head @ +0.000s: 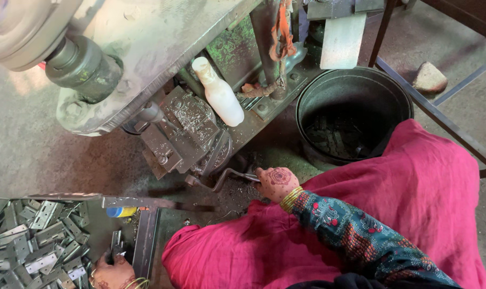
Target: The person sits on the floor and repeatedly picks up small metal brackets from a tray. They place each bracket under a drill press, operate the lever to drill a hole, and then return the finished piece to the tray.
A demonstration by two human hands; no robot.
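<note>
My right hand [275,183], with henna marks and gold bangles, is closed around the end of a bent metal crank handle [228,177] that runs into the clamp block [185,134] of a grimy machine. At the bottom left my left hand [112,272] grips a small metal hinge [116,244] at the edge of a tray [145,242]. The tray is heaped with several grey metal hinges [37,243]. A pink cloth [360,214] covers my lap.
A dark round metal bucket [354,109] with scrap pieces inside stands right of the machine. A white plastic bottle [218,92] leans on the machine body. A stone [429,78] lies on the concrete floor at the far right, beside a dark metal frame [441,115].
</note>
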